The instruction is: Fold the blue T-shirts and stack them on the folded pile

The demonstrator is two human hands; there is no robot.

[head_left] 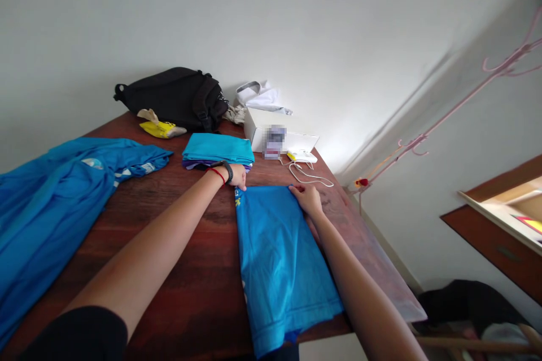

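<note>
Far corners of the oblong blue fabric garment [279, 254] are pinched by the left hand [237, 176] and right hand [308, 198]; even tension between them is best kept.

1 head camera looks forward, down at hands [238, 176] [308, 198].
</note>
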